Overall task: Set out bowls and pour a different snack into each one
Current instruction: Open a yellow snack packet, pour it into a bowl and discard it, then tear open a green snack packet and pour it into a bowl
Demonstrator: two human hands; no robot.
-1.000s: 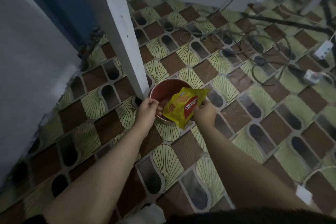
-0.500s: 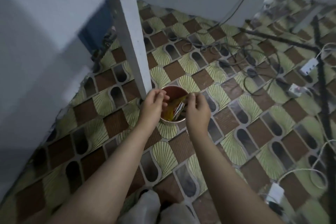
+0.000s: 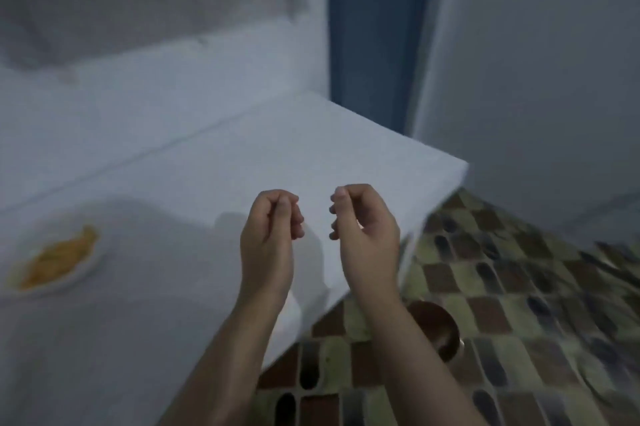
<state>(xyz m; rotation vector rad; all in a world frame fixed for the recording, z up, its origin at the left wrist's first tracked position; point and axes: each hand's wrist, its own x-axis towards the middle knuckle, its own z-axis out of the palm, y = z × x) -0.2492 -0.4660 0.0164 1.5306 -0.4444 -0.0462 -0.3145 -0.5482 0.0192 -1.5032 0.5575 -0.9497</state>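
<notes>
Tables: one white table (image 3: 194, 183), filling the left and middle of the view, its right corner jutting out over the floor.
Floor: one patterned tile floor (image 3: 519, 304), green and brown, at the right and near edge; blurred.
Door strip: one blue upright strip (image 3: 374, 38) at the far side, between pale walls.
Bowls: two in view.
White bowl: one white bowl (image 3: 52, 263) on the table at the far left edge of the view; it holds an orange-yellow snack (image 3: 59, 256), blurred, so the kind cannot be told.
Dark bowl: one reddish-brown bowl (image 3: 440, 325) on the floor, near right of the table's edge, partly hidden behind the right forearm; what lies in it cannot be told.
Hands: two, both raised over the near right part of the table, close side by side but apart.
Left hand: left hand (image 3: 270, 235), fingers (image 3: 294, 218) curled in toward the palm, thumb pressed against the fingertips; it holds nothing and touches nothing.
Right hand: right hand (image 3: 363, 228), fingers curled in loosely, tips bunched together and pointing toward the left hand; nothing is held.
Forearms: two bare forearms rising from the near edge.
</notes>
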